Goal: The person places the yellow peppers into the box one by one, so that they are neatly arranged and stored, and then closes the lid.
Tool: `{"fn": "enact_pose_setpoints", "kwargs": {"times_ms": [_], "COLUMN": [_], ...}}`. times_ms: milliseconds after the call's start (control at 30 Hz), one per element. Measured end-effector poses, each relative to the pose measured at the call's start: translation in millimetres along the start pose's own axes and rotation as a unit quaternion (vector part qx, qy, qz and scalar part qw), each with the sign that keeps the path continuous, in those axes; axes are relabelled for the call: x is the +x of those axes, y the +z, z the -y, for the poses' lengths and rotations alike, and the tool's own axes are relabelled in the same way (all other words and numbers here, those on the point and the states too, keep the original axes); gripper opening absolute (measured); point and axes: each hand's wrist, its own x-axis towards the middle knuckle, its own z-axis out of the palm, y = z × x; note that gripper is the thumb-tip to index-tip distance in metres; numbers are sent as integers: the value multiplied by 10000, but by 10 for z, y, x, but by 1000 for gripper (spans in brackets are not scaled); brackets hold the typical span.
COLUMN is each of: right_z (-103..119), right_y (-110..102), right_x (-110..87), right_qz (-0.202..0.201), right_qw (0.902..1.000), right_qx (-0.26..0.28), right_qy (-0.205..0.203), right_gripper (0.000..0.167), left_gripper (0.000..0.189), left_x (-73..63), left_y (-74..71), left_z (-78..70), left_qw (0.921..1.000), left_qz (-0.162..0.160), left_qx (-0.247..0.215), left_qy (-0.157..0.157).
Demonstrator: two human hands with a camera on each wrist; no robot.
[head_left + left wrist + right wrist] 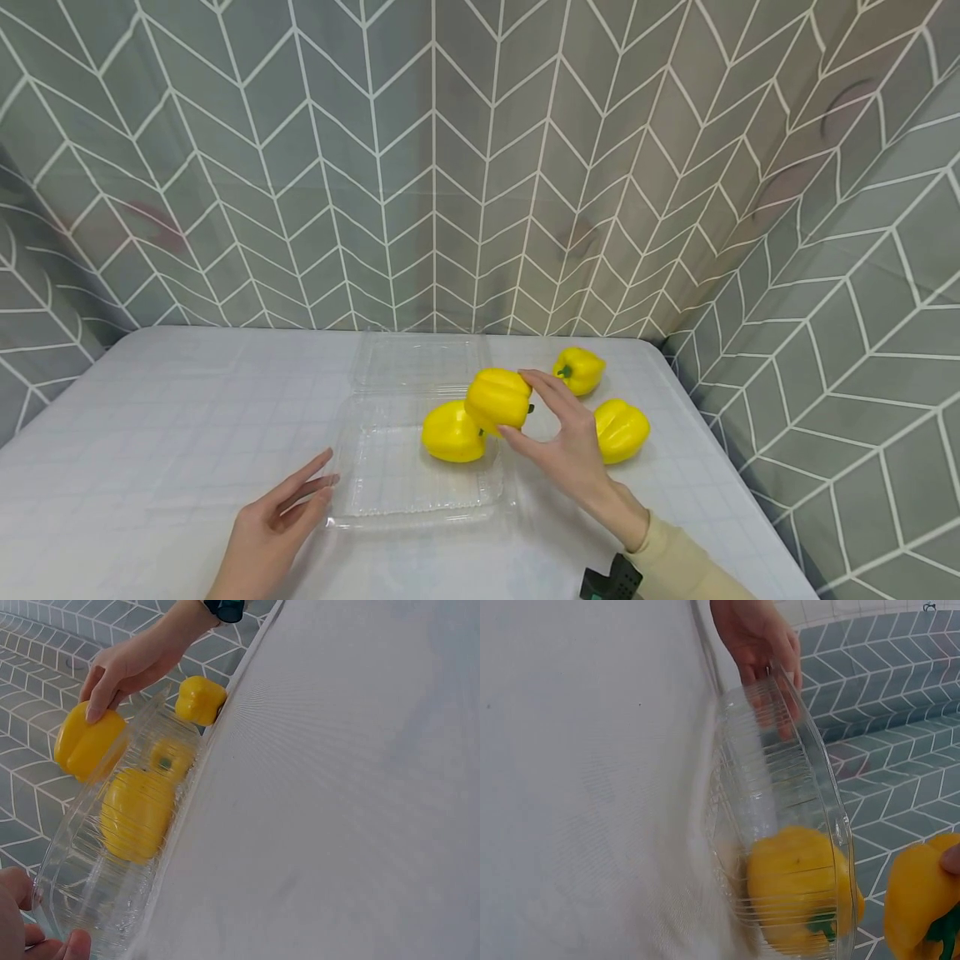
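My right hand (573,442) holds a yellow bell pepper (498,398) between thumb and fingers, raised over the right part of a clear plastic clamshell box (420,492). In the right wrist view the held pepper's green stem (945,930) shows. A second yellow bell pepper (453,435) lies inside the box, seen through its ribbed wall in the left wrist view. With fingers extended, my left hand (273,525) touches the box's left edge. The box's lid (420,362) is folded back, away from me.
Two more yellow bell peppers lie right of the box: one farther back (578,371), one nearer (621,431), partly behind my right hand. A white cloth covers the table (150,467). Grey patterned curtains (450,167) hang behind and beside it.
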Motion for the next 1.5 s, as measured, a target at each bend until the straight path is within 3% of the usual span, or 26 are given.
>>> {"fn": "enact_pose_setpoints", "kwargs": {"times_ms": [833, 1500], "right_z": [125, 203], "right_y": [114, 269], "right_x": [28, 50], "right_qz": [103, 203], "right_qw": [9996, 9951], "right_qx": [200, 745], "right_qy": [-161, -620], "right_gripper": [66, 65], "left_gripper": [45, 44], "left_x": [6, -3], "left_y": [-7, 1], "left_z": [2, 9], "left_qw": [9999, 10000], "left_qz": [58, 34], "left_qx": [92, 68], "left_qy": [-16, 44]}}
